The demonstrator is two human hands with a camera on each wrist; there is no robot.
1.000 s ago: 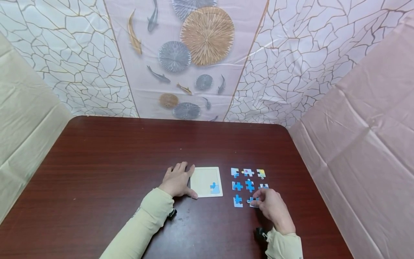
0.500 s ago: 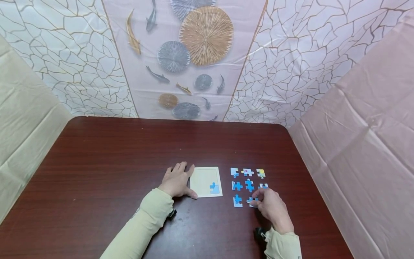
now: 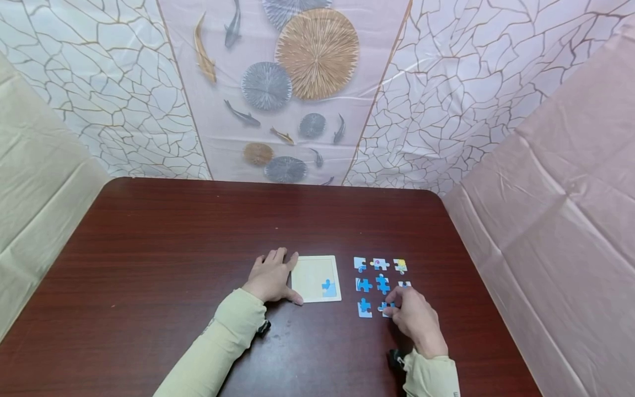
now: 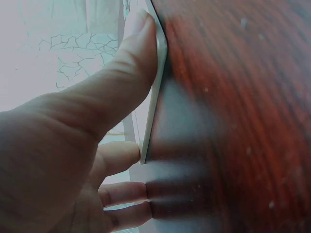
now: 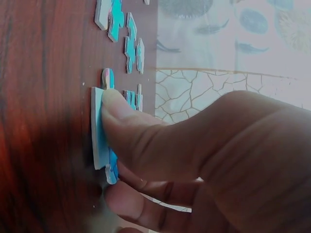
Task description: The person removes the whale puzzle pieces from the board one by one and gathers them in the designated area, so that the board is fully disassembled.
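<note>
My left hand (image 3: 270, 277) is spread beside a square wooden puzzle tray (image 3: 310, 273), thumb and index finger touching its left corners. In the left wrist view the thumb (image 4: 131, 58) lies along the tray's edge (image 4: 151, 119), and the other fingertips rest on the table. One blue puzzle piece (image 3: 329, 289) lies in the tray's near right corner. My right hand (image 3: 413, 317) pinches a blue and white puzzle piece (image 3: 386, 310) of the near row. In the right wrist view the thumb (image 5: 119, 109) presses on this piece (image 5: 99, 138); its far side is hidden.
Several loose puzzle pieces (image 3: 382, 283) lie in rows right of the tray. One at the right of the middle row (image 3: 404, 284) is partly covered by the right hand. The dark red table (image 3: 198, 231) meets patterned cloth walls (image 3: 297, 138) behind and at the sides.
My right hand has shifted very slightly left with the pinched puzzle piece. The left hand and the tray have stayed in place.
</note>
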